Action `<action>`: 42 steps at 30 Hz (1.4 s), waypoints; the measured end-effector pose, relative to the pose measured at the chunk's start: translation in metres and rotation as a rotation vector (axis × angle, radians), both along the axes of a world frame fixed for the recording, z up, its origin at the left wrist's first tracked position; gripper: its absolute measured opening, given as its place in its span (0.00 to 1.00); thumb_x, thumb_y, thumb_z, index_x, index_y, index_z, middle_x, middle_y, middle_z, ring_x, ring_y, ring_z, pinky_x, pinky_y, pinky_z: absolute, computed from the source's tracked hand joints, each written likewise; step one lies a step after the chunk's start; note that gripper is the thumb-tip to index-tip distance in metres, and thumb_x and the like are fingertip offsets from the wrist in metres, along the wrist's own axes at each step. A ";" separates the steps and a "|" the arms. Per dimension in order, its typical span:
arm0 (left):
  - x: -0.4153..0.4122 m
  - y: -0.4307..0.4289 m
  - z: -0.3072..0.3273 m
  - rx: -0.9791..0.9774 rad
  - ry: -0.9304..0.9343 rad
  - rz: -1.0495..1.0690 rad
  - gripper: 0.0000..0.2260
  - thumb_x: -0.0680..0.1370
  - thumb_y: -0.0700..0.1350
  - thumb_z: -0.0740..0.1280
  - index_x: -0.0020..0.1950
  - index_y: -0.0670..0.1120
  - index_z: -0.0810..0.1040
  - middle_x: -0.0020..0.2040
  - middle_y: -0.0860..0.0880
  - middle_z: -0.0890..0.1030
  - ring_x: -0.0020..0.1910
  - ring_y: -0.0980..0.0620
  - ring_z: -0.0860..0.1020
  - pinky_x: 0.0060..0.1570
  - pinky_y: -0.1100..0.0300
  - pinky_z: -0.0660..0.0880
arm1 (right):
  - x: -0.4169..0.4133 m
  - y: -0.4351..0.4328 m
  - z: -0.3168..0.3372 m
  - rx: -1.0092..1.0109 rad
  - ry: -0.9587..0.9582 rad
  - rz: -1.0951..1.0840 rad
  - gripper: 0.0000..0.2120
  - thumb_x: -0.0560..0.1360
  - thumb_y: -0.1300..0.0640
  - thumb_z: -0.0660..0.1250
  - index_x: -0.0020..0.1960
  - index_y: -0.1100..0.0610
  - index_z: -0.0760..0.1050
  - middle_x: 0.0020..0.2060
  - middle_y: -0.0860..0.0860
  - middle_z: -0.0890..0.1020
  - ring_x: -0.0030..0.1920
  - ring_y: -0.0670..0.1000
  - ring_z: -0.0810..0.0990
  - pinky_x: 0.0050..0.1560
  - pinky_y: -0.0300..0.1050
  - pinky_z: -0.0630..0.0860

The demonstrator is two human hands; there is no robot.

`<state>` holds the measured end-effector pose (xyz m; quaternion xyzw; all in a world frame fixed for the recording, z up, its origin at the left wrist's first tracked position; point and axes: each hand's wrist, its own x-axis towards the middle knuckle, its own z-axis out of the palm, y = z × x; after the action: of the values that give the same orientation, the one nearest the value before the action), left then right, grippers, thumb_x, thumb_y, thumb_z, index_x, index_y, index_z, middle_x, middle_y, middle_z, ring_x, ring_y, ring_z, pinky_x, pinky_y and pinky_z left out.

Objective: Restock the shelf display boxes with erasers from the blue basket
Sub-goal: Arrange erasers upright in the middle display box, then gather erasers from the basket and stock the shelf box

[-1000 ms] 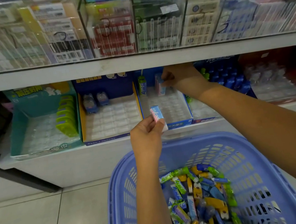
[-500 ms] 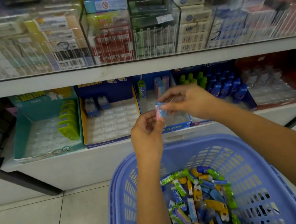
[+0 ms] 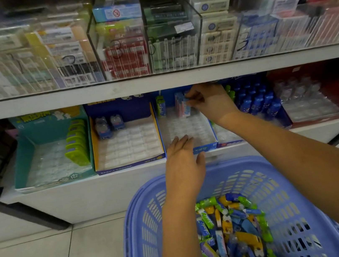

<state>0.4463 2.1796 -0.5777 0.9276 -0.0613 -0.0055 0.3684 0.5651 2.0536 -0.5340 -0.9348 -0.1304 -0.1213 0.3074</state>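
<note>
I am monitoring the work area through the head camera. The right hand [image 3: 211,103] is reaching under the upper shelf [image 3: 157,84] to the back of the blue display box [image 3: 205,147]. Its fingertips are curling round and pinching a pink-and-blue eraser [image 3: 183,106]. That eraser is standing upright at the box's back wall. I cannot tell whether it is seated in a tray slot. A green eraser [image 3: 161,107] is standing upright in the back left corner of the same box.

The left hand [image 3: 183,159] is hovering over the front edge of that box. Its fingers are lying straight and slightly spread, and it is holding nothing.

The blue basket [image 3: 264,164] is sitting directly below both forearms, in front of the lower shelf. A loose heap of erasers [image 3: 234,228] in green, yellow and blue wrappers is lying in its bottom.

To the left, a yellow-edged box [image 3: 94,148] is holding two blue items at its back. Further left, a teal box [image 3: 18,164] is holding a row of green items along its right side.
</note>
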 end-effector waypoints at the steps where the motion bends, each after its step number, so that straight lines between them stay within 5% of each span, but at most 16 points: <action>1: 0.001 0.001 0.000 -0.009 0.000 -0.005 0.22 0.81 0.47 0.61 0.74 0.46 0.64 0.75 0.50 0.63 0.76 0.52 0.53 0.73 0.61 0.53 | 0.002 0.002 0.000 -0.006 -0.004 0.002 0.09 0.75 0.62 0.67 0.54 0.64 0.78 0.51 0.57 0.83 0.51 0.54 0.80 0.53 0.38 0.73; 9: 0.002 0.003 -0.004 -0.027 -0.031 -0.015 0.22 0.81 0.47 0.61 0.74 0.46 0.64 0.75 0.50 0.63 0.76 0.53 0.54 0.71 0.65 0.51 | 0.005 0.004 0.000 -0.220 0.015 0.077 0.10 0.75 0.59 0.68 0.53 0.64 0.79 0.52 0.59 0.82 0.54 0.57 0.79 0.51 0.36 0.68; 13: 0.004 0.004 -0.005 -0.023 -0.019 -0.026 0.22 0.81 0.47 0.61 0.74 0.46 0.65 0.75 0.50 0.63 0.76 0.52 0.54 0.72 0.63 0.51 | 0.001 0.004 -0.003 -0.314 0.006 0.060 0.13 0.77 0.57 0.66 0.57 0.62 0.80 0.60 0.59 0.78 0.61 0.57 0.75 0.59 0.41 0.66; 16: 0.000 0.003 0.001 -0.124 -0.079 0.007 0.19 0.81 0.47 0.61 0.71 0.45 0.70 0.72 0.49 0.69 0.73 0.52 0.62 0.70 0.62 0.60 | -0.008 0.005 0.003 -0.321 0.037 0.060 0.15 0.78 0.56 0.63 0.63 0.60 0.77 0.64 0.57 0.75 0.63 0.56 0.73 0.62 0.41 0.65; 18: -0.008 0.002 0.005 -0.288 -0.202 0.061 0.12 0.81 0.48 0.61 0.60 0.46 0.78 0.61 0.50 0.79 0.60 0.55 0.75 0.58 0.60 0.73 | -0.020 0.003 0.011 -0.263 0.047 0.040 0.16 0.78 0.54 0.63 0.64 0.59 0.75 0.60 0.57 0.77 0.58 0.54 0.76 0.58 0.40 0.69; 20: -0.013 0.001 0.003 -0.338 -0.193 0.057 0.11 0.80 0.50 0.61 0.44 0.48 0.81 0.42 0.51 0.83 0.42 0.55 0.80 0.42 0.57 0.77 | -0.043 -0.004 0.016 -0.139 0.046 0.024 0.12 0.77 0.53 0.66 0.55 0.60 0.78 0.46 0.54 0.81 0.43 0.49 0.77 0.45 0.39 0.71; 23: -0.015 -0.003 -0.028 -0.246 0.107 -0.003 0.15 0.79 0.47 0.62 0.35 0.44 0.77 0.32 0.50 0.80 0.33 0.48 0.80 0.37 0.52 0.77 | -0.092 -0.025 0.002 -0.009 0.216 0.045 0.09 0.74 0.52 0.70 0.41 0.58 0.79 0.31 0.46 0.78 0.30 0.41 0.75 0.33 0.33 0.69; 26: -0.023 -0.012 -0.078 0.023 0.383 -0.079 0.11 0.77 0.42 0.62 0.35 0.41 0.76 0.35 0.41 0.78 0.34 0.46 0.75 0.38 0.53 0.72 | -0.138 -0.046 -0.051 -0.095 0.542 0.057 0.07 0.74 0.52 0.70 0.42 0.56 0.80 0.37 0.47 0.82 0.34 0.39 0.77 0.36 0.31 0.71; 29: -0.049 -0.018 -0.131 0.219 0.640 -0.228 0.11 0.78 0.41 0.63 0.58 0.43 0.78 0.59 0.41 0.79 0.55 0.43 0.77 0.54 0.54 0.74 | -0.169 -0.055 -0.121 -0.272 0.798 0.092 0.09 0.75 0.56 0.68 0.55 0.55 0.79 0.54 0.52 0.82 0.50 0.50 0.80 0.53 0.42 0.75; 31: -0.069 -0.017 -0.161 0.248 0.792 -0.318 0.12 0.77 0.40 0.67 0.61 0.48 0.76 0.63 0.45 0.75 0.64 0.43 0.74 0.53 0.58 0.71 | -0.182 -0.055 -0.161 -0.362 0.887 0.160 0.15 0.77 0.62 0.65 0.63 0.54 0.75 0.62 0.54 0.76 0.57 0.54 0.77 0.56 0.45 0.73; 34: -0.087 -0.011 -0.189 0.209 0.907 -0.306 0.14 0.76 0.40 0.68 0.61 0.44 0.77 0.61 0.42 0.78 0.58 0.44 0.76 0.44 0.60 0.71 | -0.191 -0.045 -0.202 -0.475 0.928 0.373 0.23 0.74 0.70 0.60 0.66 0.56 0.74 0.64 0.58 0.74 0.60 0.59 0.75 0.57 0.52 0.74; 38: -0.089 0.006 -0.205 0.184 0.829 -0.141 0.18 0.73 0.37 0.70 0.63 0.40 0.76 0.62 0.40 0.77 0.61 0.45 0.75 0.56 0.59 0.71 | -0.197 -0.034 -0.233 -0.688 0.833 0.582 0.24 0.71 0.70 0.65 0.66 0.57 0.72 0.61 0.59 0.72 0.59 0.61 0.73 0.53 0.53 0.75; 42: -0.094 0.010 -0.217 0.144 0.831 -0.052 0.22 0.69 0.38 0.75 0.63 0.41 0.76 0.62 0.42 0.78 0.61 0.46 0.76 0.55 0.62 0.71 | -0.196 -0.032 -0.241 -0.788 0.718 0.639 0.21 0.73 0.67 0.65 0.64 0.58 0.73 0.59 0.58 0.73 0.59 0.59 0.72 0.52 0.52 0.74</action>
<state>0.3523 2.1898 -0.7943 0.8680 0.0696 -0.3926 0.2958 0.3688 2.0216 -0.7747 -0.8752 -0.3274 0.3558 -0.0150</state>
